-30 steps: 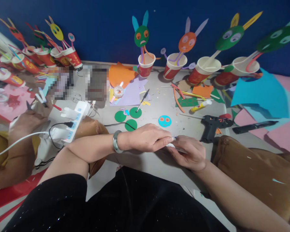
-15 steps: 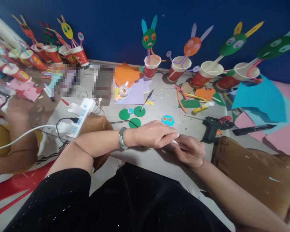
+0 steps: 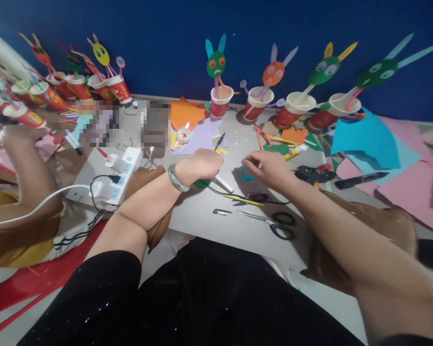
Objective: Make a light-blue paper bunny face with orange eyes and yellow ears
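Observation:
My left hand (image 3: 202, 166), with a jade-coloured bangle (image 3: 178, 178) on its wrist, is over the green paper discs. Only an edge of one green disc (image 3: 203, 183) shows beneath it; its fingertips are hidden. Just right of it lies a white pen-like stick (image 3: 224, 184). My right hand (image 3: 270, 167) hovers by a small blue paper face (image 3: 246, 174) with orange eyes. Its fingers are bent and parted, and nothing shows between them. Nearer me lie scissors (image 3: 269, 220), a yellow pencil-like stick (image 3: 243, 199) and a small silver piece (image 3: 222, 212).
Red paper cups (image 3: 222, 102) with paper-faced figures line the blue wall. A black glue gun (image 3: 312, 175) and blue paper (image 3: 368, 142) are at right. A power strip (image 3: 124, 175) with cables stands left. A co-worker's arm (image 3: 27, 168) reaches in at far left.
My hands have parted: the left went left and away from me, the right away from me to the blue face. The white item between them is gone from there; scissors now show.

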`<state>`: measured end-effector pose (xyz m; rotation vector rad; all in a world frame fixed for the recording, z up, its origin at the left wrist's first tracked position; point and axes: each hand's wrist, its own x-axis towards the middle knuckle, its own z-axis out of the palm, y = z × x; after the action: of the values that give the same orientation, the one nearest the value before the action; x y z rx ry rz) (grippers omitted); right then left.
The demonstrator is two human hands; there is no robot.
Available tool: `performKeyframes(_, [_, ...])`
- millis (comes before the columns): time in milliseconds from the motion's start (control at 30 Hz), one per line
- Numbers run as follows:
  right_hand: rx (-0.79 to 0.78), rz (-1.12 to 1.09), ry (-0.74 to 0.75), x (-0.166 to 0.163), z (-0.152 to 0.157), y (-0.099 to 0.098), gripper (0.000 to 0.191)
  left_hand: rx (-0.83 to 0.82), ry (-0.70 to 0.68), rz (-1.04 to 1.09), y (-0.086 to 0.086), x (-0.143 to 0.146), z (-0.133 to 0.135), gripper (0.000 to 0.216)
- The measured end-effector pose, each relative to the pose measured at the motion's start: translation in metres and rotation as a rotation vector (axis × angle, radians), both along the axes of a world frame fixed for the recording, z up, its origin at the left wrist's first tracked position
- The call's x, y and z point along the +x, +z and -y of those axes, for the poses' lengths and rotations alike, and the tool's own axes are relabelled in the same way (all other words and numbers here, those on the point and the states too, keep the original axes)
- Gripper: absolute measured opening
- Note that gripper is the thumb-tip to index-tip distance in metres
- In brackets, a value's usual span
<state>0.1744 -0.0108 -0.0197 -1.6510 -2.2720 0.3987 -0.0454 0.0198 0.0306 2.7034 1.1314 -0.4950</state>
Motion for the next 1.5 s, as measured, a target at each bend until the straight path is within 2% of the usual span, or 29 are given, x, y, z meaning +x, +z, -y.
performKeyframes(100, [-0.133, 0.124, -0.035, -0.024, -0.033, 0.003, 0.024, 0.080, 0.051, -0.006, -0.003, -0.001, -0.003, 0.030])
performKeyframes(200, [-0.168, 0.173, -0.061, -0.046, -0.054, 0.003, 0.027, 0.131, 0.083, 0.036, -0.003, -0.001, -0.004, 0.034])
performKeyframes(400, [-0.209, 0.194, -0.104, -0.061, -0.070, -0.006, 0.028, 0.141, 0.099, 0.040, -0.007, 0.005, -0.006, 0.035])
performKeyframes(600, [-0.250, 0.193, -0.109, -0.042, -0.065, -0.006, 0.022, 0.129, 0.107, -0.007, -0.019, 0.007, -0.007, 0.041])
performKeyframes(833, [-0.161, 0.002, -0.188, 0.001, -0.044, -0.009, 0.008, 0.137, -0.052, 0.091, -0.036, 0.012, -0.006, 0.046])
performKeyframes(1000, [-0.201, -0.106, -0.272, 0.003, -0.037, -0.014, 0.010, 0.187, -0.178, 0.190, -0.052, 0.018, -0.008, 0.043])
performKeyframes(1133, [-0.194, -0.048, -0.245, 0.001, -0.033, -0.013, 0.010, 0.171, -0.235, 0.243, -0.057, 0.019, -0.012, 0.037])
performKeyframes(1200, [-0.141, 0.023, -0.231, 0.005, -0.025, -0.008, 0.013, 0.153, -0.241, 0.256, -0.059, 0.020, -0.014, 0.034])
performKeyframes(1267, [-0.009, 0.042, -0.244, 0.014, -0.012, 0.000, 0.017, 0.144, -0.235, 0.247, -0.060, 0.021, -0.016, 0.032])
performKeyframes(1367, [0.313, -0.103, -0.302, 0.035, 0.012, 0.012, 0.024, 0.141, -0.215, 0.205, -0.061, 0.026, -0.017, 0.035])
performKeyframes(1433, [0.517, -0.191, -0.401, 0.055, 0.023, 0.015, 0.025, 0.144, -0.203, 0.193, -0.060, 0.028, -0.016, 0.039])
performKeyframes(1500, [0.580, -0.290, -0.510, 0.075, 0.027, 0.011, 0.034, 0.153, -0.194, 0.205, -0.058, 0.030, -0.015, 0.042])
